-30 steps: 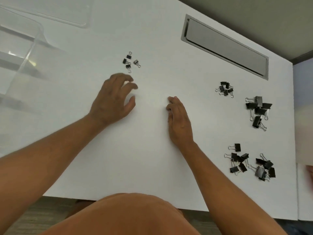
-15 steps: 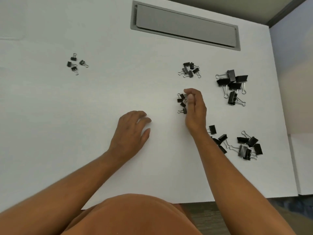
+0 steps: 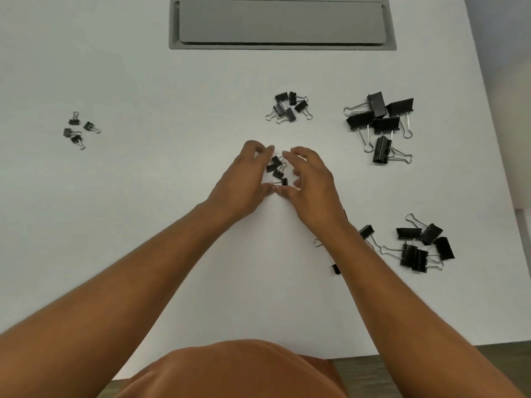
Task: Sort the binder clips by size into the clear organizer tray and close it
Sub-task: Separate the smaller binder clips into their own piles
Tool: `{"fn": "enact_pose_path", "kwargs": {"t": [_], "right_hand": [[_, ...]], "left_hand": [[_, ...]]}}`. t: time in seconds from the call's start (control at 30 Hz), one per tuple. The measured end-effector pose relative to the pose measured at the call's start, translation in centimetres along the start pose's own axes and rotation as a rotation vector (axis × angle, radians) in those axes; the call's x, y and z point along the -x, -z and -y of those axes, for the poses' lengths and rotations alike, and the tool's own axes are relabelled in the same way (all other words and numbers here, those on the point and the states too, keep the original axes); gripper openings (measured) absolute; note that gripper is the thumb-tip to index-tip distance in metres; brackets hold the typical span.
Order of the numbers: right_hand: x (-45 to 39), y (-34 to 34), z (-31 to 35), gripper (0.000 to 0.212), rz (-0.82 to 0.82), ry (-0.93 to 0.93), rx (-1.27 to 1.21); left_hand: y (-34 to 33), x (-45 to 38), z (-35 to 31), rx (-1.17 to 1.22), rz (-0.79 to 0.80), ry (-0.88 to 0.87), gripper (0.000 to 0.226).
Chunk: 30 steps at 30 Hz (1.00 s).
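While both hands cup four small clips [image 3: 277, 170], five large clips [image 3: 380, 122] lie apart.

White table [image 3: 143, 67] with grey recessed hatch [image 3: 281, 23]; wood floor [image 3: 488, 357]

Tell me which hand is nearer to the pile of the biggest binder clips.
Right. The right hand lies left of and a little below the pile of the biggest binder clips, with bare table between. The left hand is farther left still, beyond the small clips between the two hands.
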State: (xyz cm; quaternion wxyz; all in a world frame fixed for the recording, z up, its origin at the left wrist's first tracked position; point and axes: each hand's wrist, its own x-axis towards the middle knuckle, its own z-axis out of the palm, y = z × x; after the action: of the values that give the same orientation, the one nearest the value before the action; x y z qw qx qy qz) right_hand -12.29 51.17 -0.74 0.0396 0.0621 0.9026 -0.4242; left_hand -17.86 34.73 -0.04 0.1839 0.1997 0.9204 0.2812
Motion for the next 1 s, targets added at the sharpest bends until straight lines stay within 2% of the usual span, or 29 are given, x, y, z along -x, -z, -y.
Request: {"fn": "enact_pose_path", "kwargs": {"t": [0.07, 0.2, 0.27, 0.4, 0.53, 0.67, 0.73, 0.83, 0.9, 1.0], "right_hand": [[-0.5, 0.2, -0.1, 0.064, 0.025, -0.025, 0.009], [-1.0, 1.2, -0.5, 0.044, 0.066, 0.033, 0.085], [-1.3, 1.9, -1.0, 0.039, 0.061, 0.04, 0.09], [-1.3, 3.4, -1.9, 0.037, 0.027, 0.003, 0.06], [-1.2, 4.2, -1.8, 0.036, 0.018, 0.005, 0.05], [-1.0, 4.0, -1.4, 0.052, 0.002, -0.07, -0.041], [-0.5, 3.7, -1.1, 0.056, -0.049, -0.088, -0.05], [0.8, 2.9, 0.9, 0.04, -0.134, -0.04, -0.021], [1.6, 1.1, 3.3, 0.031, -0.086, -0.046, -0.156], [1.2, -3.7, 6.3, 0.023, 0.109, 0.054, -0.209]], "left_hand": [[-0.1, -0.7, -0.7, -0.005, -0.003, 0.004, 0.064], [-1.1, -1.9, -1.5, 0.037, -0.027, 0.013, 0.033], [-1.6, -2.5, -1.9, 0.047, -0.031, 0.031, 0.026], [-2.2, -2.9, -3.5, 0.017, -0.047, -0.009, 0.031], [-2.5, -2.7, -4.0, 0.059, -0.082, 0.021, 0.038], [-1.7, -0.7, -2.2, 0.159, -0.112, 0.009, 0.059], [-0.7, 1.1, 0.1, 0.13, -0.192, 0.014, 0.055], [1.7, 4.4, 4.5, 0.051, -0.429, 0.112, 0.04], [3.7, 6.7, 7.5, -0.001, -0.573, 0.204, 0.03], [6.7, 8.9, 11.9, 0.008, -0.699, 0.405, 0.024]]}}
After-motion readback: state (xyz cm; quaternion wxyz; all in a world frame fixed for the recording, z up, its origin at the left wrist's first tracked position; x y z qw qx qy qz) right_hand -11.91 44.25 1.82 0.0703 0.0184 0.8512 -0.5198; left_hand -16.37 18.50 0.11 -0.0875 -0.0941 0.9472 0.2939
